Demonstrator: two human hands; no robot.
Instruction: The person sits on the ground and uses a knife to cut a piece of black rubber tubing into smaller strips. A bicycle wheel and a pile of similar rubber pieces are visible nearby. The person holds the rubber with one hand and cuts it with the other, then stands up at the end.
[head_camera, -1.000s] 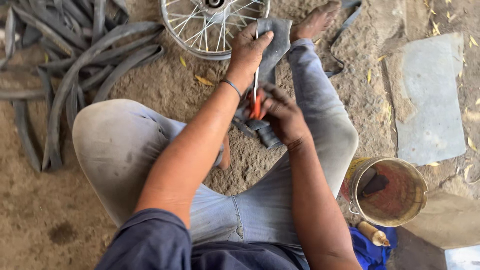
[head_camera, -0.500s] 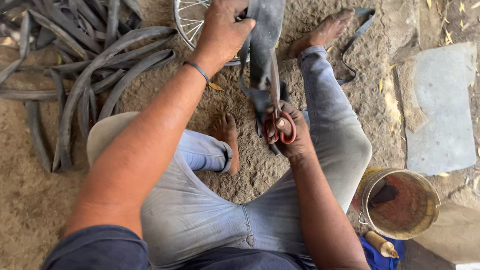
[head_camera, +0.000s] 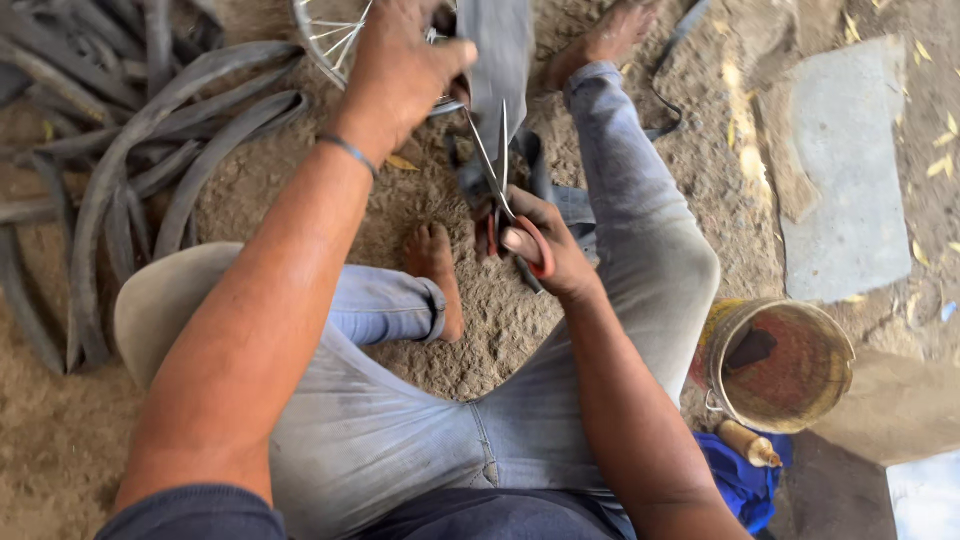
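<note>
- Your right hand (head_camera: 545, 250) sits closest to you, over your right thigh, with fingers and thumb closed through the red handles of a pair of scissors (head_camera: 500, 195).
- The scissor blades run up and away from that hand, spread apart, with their tips at the lower edge of a strip of grey rubber (head_camera: 500, 55).
- A darker end of rubber hangs just left of your right hand, beside the handles; you cannot tell from here whether it is the same strip.
- Your bare foot (head_camera: 435, 270) rests on the sandy ground just left of your right hand, toes pointing away from you.
- Your left hand (head_camera: 400, 70) is farther out, up and to the left of the right one, closed around the top of the rubber strip and holding it upright and taut; a thin band circles that wrist.
- Directly behind your left hand lies a spoked wheel rim (head_camera: 335, 35), partly hidden by the knuckles.
- Your other foot (head_camera: 610, 30) stretches out just right of the rubber strip, at the end of your right leg.
- To the right of your right arm stands a rusty bucket (head_camera: 780, 365), with a blue cloth (head_camera: 740, 475) and a small wooden handle (head_camera: 750, 443) just beside it.
- Beyond the bucket, well right of both hands, a flat grey slab (head_camera: 850, 170) lies on the dirt.
- Well left of your left hand, a heap of old tyres (head_camera: 120, 170) is spread across the ground.
</note>
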